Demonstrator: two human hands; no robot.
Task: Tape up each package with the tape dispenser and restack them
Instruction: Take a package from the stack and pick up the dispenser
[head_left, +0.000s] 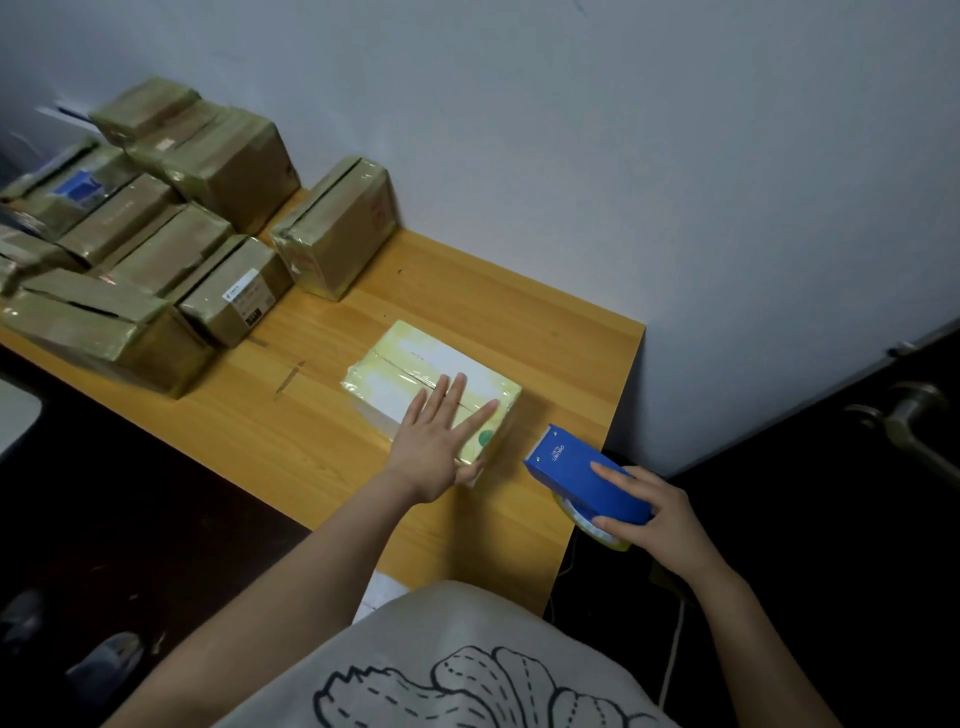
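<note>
A white package wrapped in yellowish tape (415, 364) lies flat near the right end of the wooden table (332, 441). My left hand (441, 441) presses on its near half with straight, spread fingers. Just right of the package, at the table's right edge, my right hand (649, 514) grips the blue tape dispenser (582, 478), thumb under it and fingers over its top. The dispenser's front end points at the package's near right corner, a small gap apart. A yellowish tape roll shows beneath the dispenser.
Several taped brown cardboard packages (156, 249) are stacked at the table's far left, and one more (337, 228) stands alone by the wall. A dark door with a metal handle (909, 415) is at right. The floor below is dark.
</note>
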